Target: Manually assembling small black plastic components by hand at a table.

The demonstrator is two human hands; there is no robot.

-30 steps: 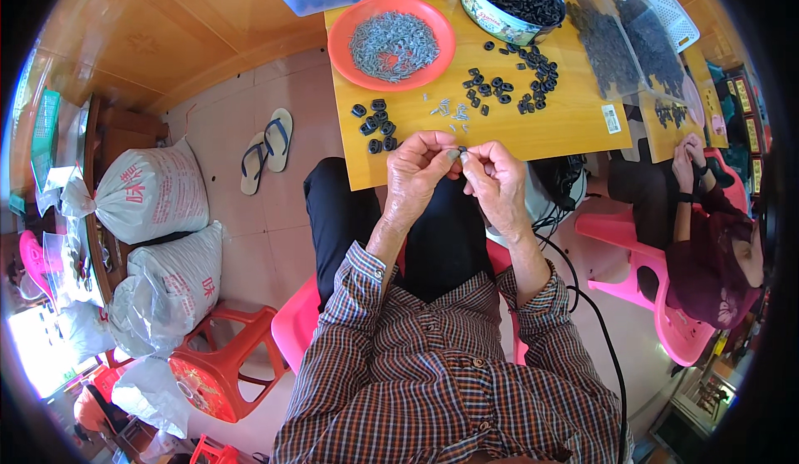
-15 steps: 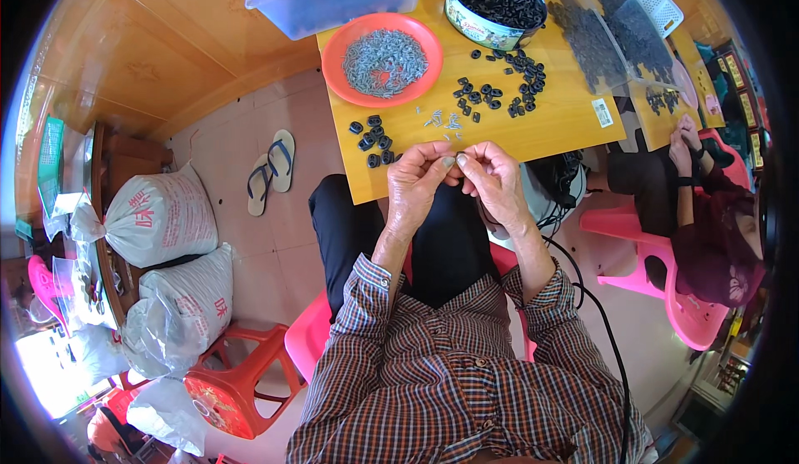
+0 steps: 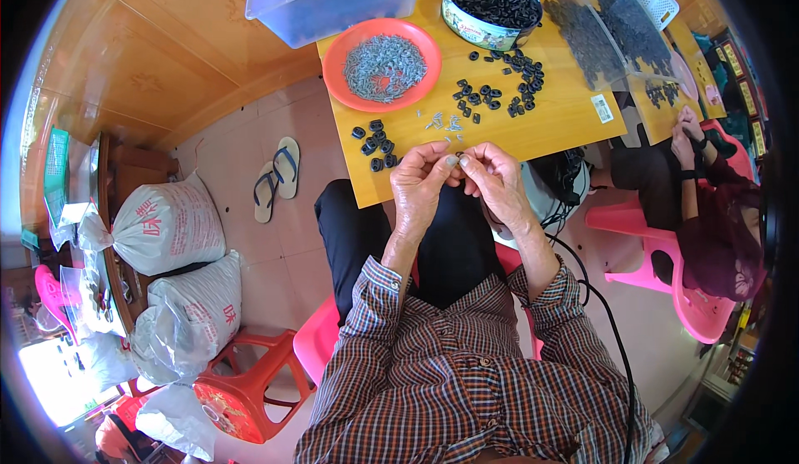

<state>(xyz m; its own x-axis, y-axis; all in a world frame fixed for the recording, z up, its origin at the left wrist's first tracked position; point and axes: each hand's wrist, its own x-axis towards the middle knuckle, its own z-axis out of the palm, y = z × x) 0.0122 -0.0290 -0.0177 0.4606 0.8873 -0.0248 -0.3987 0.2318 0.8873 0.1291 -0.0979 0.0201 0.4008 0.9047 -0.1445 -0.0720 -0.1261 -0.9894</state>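
Observation:
My left hand [image 3: 419,183] and my right hand [image 3: 497,183] meet at the near edge of the yellow table, thumbs and fingertips pinched together. Between the fingertips a bit of a small black part [image 3: 459,155] shows; most of it is hidden, and I cannot make out whether a screw is in it. Just beyond the hands lie loose silvery screws [image 3: 454,123]. Left of them is a cluster of black oval parts [image 3: 377,145] with openings. More such black parts [image 3: 474,98] are scattered farther back to the right.
An orange-red plate [image 3: 334,81] holds a heap of screws. Behind stand a clear plastic bin [image 3: 333,14] and a round tin [image 3: 478,27] full of black parts. Clear trays [image 3: 616,60] sit at right. Another person's hands [image 3: 686,135] are at the neighbouring table. A black cable [image 3: 612,318] hangs at my right.
The whole view has shifted slightly. Both hands stay together in nearly the same pinch, with only small finger movement.

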